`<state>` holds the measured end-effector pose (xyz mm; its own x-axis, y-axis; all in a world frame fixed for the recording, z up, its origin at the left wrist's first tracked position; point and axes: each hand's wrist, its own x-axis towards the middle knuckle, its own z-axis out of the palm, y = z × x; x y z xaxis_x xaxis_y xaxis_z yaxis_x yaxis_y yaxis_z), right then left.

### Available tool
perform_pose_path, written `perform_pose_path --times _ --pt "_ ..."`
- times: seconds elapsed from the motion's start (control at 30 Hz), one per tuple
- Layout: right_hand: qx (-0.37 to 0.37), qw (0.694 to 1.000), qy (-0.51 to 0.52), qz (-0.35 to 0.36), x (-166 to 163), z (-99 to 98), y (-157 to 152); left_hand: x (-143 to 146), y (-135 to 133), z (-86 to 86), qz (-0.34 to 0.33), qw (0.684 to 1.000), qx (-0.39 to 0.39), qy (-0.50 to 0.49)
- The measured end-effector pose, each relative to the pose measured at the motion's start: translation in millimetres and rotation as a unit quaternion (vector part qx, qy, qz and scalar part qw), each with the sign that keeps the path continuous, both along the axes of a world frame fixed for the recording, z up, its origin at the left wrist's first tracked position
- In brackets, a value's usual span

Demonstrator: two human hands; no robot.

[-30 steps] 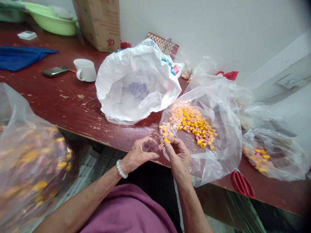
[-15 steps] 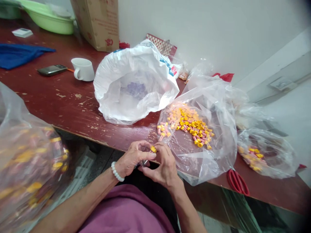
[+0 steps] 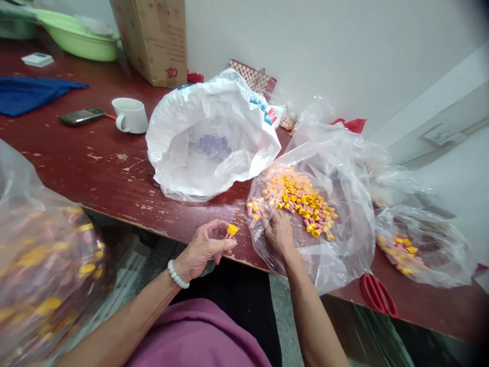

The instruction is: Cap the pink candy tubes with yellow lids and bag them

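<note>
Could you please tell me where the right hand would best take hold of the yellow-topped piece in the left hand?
The yellow-topped piece is probably best pinched by its yellow rim, from above and the right hand's side: the rim sticks up clear of the left hand, which partly hides the lower end.

A purple top (image 3: 202, 336) clothed the torso, black clothing (image 3: 239, 295) covered the lap, and a bracelet (image 3: 178, 275) of round, whitish beads circled the left wrist.

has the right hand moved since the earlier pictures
Yes: judged against the table, the right hand has gone forward and right, from the near edge to the clear bag.
</note>
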<state>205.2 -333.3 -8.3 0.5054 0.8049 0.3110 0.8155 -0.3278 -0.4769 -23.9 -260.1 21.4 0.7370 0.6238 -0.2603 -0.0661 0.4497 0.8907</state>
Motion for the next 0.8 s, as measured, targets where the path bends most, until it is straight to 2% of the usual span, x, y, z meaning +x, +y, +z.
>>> perform_pose_path --times 0.1,0.17,0.3,0.33,0.4,0.5,0.57,0.63,0.73,0.8 --pt "0.006 1.0 0.009 0.004 0.3 -3.0 3.1 1.7 -1.0 0.5 -0.005 0.999 0.028 0.026" --pt "0.024 0.999 0.016 -0.022 2.0 -1.8 -2.8 1.1 -0.5 2.2 -0.007 0.998 0.056 0.04" --pt "0.087 0.991 0.072 -0.078 -12.9 19.9 -26.8 0.9 -0.8 6.5 -0.014 0.991 0.122 0.062" --pt "0.104 0.987 0.107 -0.062 -22.9 29.6 -32.7 1.7 -1.4 7.3 -0.017 0.988 0.141 0.065" --pt "0.12 0.978 0.169 0.017 -47.3 50.5 -40.9 3.9 -3.4 8.1 -0.023 0.979 0.19 0.064" --pt "0.084 0.971 0.159 0.156 -80.3 74.6 -43.7 7.1 -7.6 7.6 -0.036 0.968 0.241 0.052" --pt "0.062 0.969 0.133 0.199 -91.7 81.0 -42.5 7.5 -10.5 7.2 -0.05 0.969 0.239 0.041" --pt "0.058 0.972 0.117 0.196 -95.2 80.7 -41.8 6.2 -13.0 7.7 -0.06 0.974 0.217 0.029" --pt "0.062 0.977 0.09 0.181 -95.7 74.6 -43.4 3.0 -15.8 10.5 -0.069 0.987 0.14 0.022" --pt "0.051 0.977 0.05 0.203 -98.7 69.3 -44.8 1.8 -17.3 12.7 -0.074 0.994 0.085 0.001"
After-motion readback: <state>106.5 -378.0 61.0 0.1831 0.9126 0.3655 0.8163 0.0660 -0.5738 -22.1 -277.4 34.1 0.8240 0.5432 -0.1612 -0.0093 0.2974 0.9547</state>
